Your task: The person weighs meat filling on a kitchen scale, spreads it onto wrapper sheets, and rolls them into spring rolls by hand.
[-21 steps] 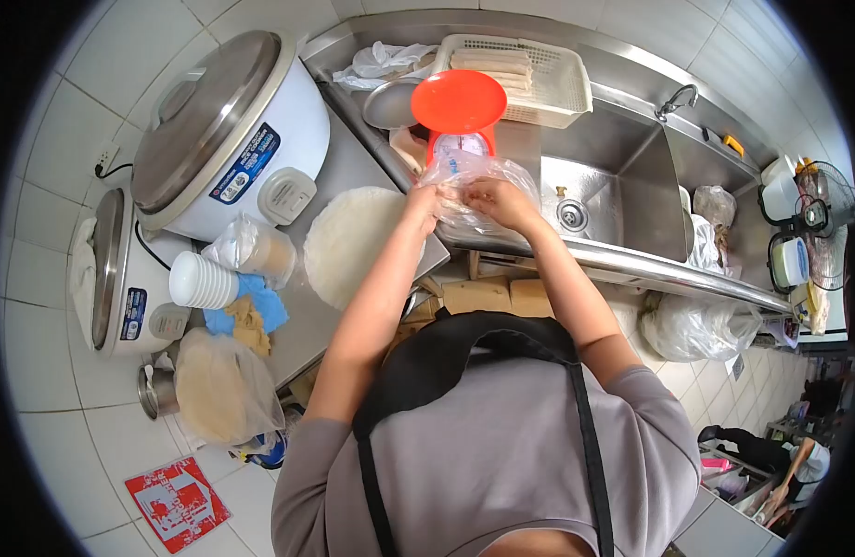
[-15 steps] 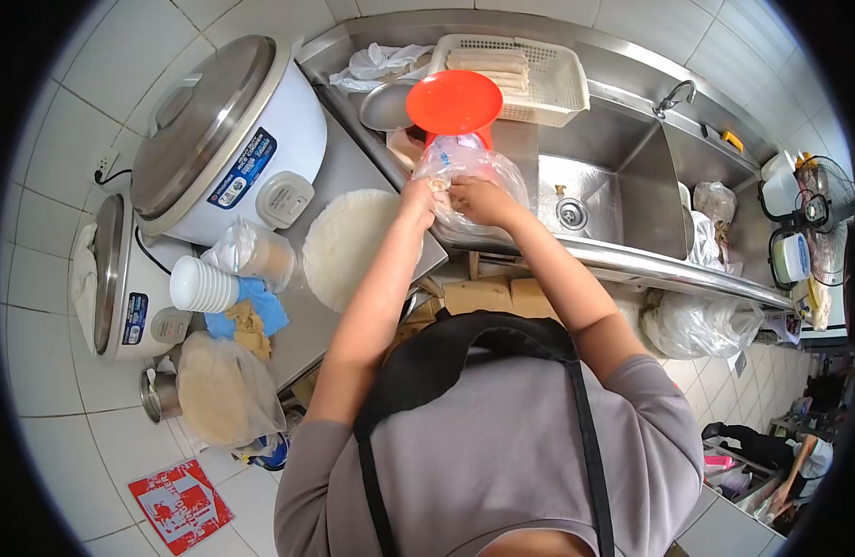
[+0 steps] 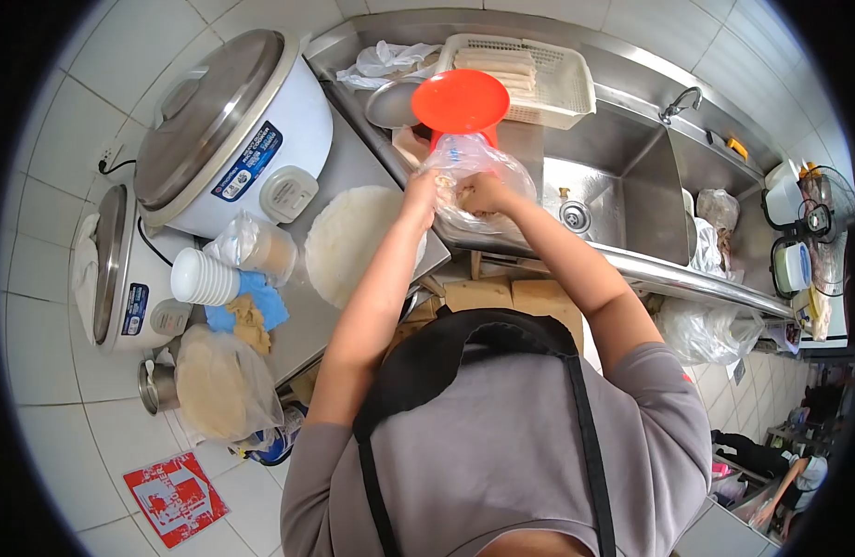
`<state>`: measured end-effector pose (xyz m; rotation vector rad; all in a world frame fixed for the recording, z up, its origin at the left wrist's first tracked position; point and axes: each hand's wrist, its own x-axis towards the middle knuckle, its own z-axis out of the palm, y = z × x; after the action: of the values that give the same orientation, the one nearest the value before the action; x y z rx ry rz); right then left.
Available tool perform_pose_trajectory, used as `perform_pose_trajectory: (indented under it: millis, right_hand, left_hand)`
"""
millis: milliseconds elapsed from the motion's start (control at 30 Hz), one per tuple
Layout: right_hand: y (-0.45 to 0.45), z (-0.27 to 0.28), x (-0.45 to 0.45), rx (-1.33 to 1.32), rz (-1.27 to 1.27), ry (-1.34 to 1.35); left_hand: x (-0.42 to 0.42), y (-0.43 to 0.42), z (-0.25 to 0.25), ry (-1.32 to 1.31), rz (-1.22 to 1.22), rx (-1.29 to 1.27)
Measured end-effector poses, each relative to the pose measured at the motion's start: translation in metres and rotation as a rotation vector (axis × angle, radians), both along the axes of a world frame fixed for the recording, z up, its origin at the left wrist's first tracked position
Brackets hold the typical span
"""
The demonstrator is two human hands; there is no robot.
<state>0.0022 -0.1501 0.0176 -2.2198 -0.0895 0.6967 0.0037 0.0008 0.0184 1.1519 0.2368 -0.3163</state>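
Note:
A clear plastic bag (image 3: 506, 176) lies over the counter's front, just below a red round-topped scale (image 3: 461, 100). My left hand (image 3: 422, 197) is at the bag's left side, fingers closed around something pale and small that I cannot make out. Over the bag's middle, my right hand (image 3: 484, 192) has curled fingers at some brownish stuff; whether it is inside the bag is unclear. Near my left forearm lies a stack of thin round white wrapper sheets (image 3: 348, 243), partly covered by that arm.
A cream plastic basket (image 3: 568, 79) with pale rolls stands behind the scale. Right of it is a steel sink (image 3: 585, 176). Two large rice cookers (image 3: 302, 121) stand left, near white cups (image 3: 203, 277) and a bagged round stack (image 3: 214, 385). Another person (image 3: 798, 478) is far right.
My hands were together on a pale piece; now they are apart. The right hand has moved slightly right and down over the bag, while the left stays at its left side.

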Motion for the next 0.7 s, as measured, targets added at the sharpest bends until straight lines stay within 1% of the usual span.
perform_pose_trajectory:
  millis: [33,67,100,133,167,200,233,267,300,400,433,500,600,633,700]
  right_hand:
    - [-0.008,0.014,-0.001,0.066,-0.016,0.102]
    - [-0.017,0.0,0.007,0.176,-0.034,0.109]
    - [-0.026,-0.021,0.02,0.288,-0.053,0.116]
    - [-0.029,-0.018,0.021,0.398,-0.072,0.122]
    - [-0.041,-0.013,0.021,0.64,-0.035,0.286]
    - [-0.046,0.0,0.015,0.593,-0.03,0.232]
    - [-0.05,0.01,0.01,0.545,-0.025,0.177]
    - [-0.052,0.021,0.006,0.496,-0.019,0.123]
    - [-0.053,0.034,0.004,0.236,0.056,0.015]
    - [-0.054,0.047,0.001,-0.098,0.333,-0.557]
    - [-0.054,0.056,-0.002,-0.052,0.303,-0.519]
    - [-0.053,0.078,-0.006,0.042,0.239,-0.448]
    - [-0.064,0.105,0.008,0.3,0.235,-0.152]
    - [-0.065,0.115,0.012,0.435,0.271,-0.213]
    - [-0.059,0.144,0.023,0.356,0.154,-0.252]
  left_hand:
    - [-0.006,-0.002,0.006,-0.037,-0.005,0.031]
    - [-0.01,-0.003,0.01,-0.073,-0.011,0.063]
    - [-0.003,-0.001,-0.006,-0.074,-0.04,0.093]
    - [-0.003,-0.002,-0.005,-0.086,-0.059,0.07]
    - [-0.005,-0.003,-0.005,-0.097,-0.08,0.046]
    - [-0.007,-0.004,-0.005,-0.107,-0.101,0.021]
    - [-0.009,-0.004,-0.001,-0.119,-0.159,0.06]
    - [-0.012,-0.006,0.002,-0.106,-0.141,0.036]
    - [-0.013,-0.011,0.003,-0.093,-0.121,0.012]
    - [-0.014,-0.018,0.002,-0.03,-0.116,-0.081]
    - [-0.013,-0.019,0.0,-0.005,-0.126,-0.116]
    - [-0.01,-0.02,-0.002,0.024,-0.12,-0.105]
    - [-0.012,-0.017,0.001,0.042,-0.145,-0.146]
    - [-0.014,-0.016,0.001,0.044,-0.16,-0.169]
    - [-0.017,-0.015,-0.009,0.003,-0.159,0.005]
